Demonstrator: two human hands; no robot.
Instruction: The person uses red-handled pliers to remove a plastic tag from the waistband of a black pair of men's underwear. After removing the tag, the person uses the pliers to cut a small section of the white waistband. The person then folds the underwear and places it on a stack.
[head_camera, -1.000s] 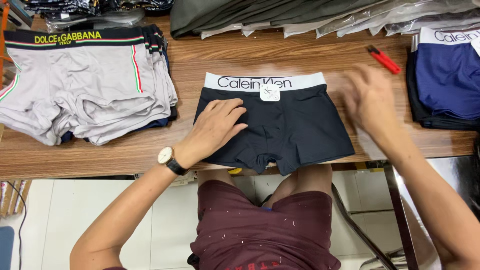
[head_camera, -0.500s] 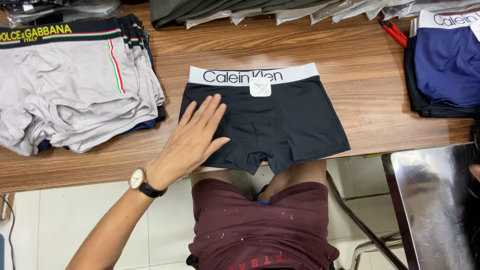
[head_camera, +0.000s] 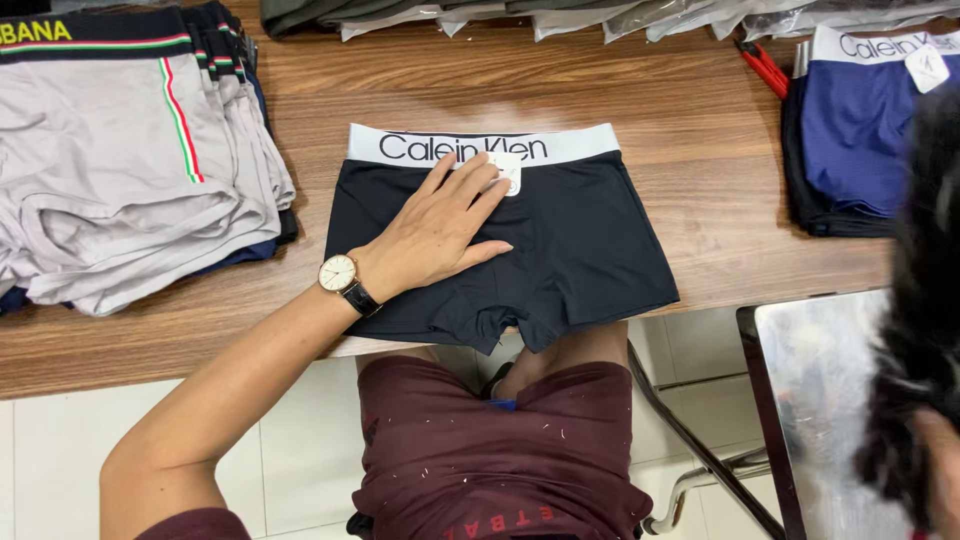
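- Your left hand (head_camera: 435, 230) lies flat, fingers spread, on the black boxer briefs (head_camera: 590, 240), frame centre, on the wooden table (head_camera: 690, 130).
- Your right hand: out of frame.
- Grey briefs stack (head_camera: 110, 180) upper left.

**Colours on the table**

Black briefs (head_camera: 560, 250) with a white, black-lettered waistband, at the brown wood table's (head_camera: 690, 150) front edge. Left edge: grey stack (head_camera: 120, 190) with red-white-green stripes. Right edge: blue pair (head_camera: 860, 140), white waistband. Red tool (head_camera: 765, 68) nearby.

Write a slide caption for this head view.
Left hand pressed flat on black boxer briefs on a wooden table.
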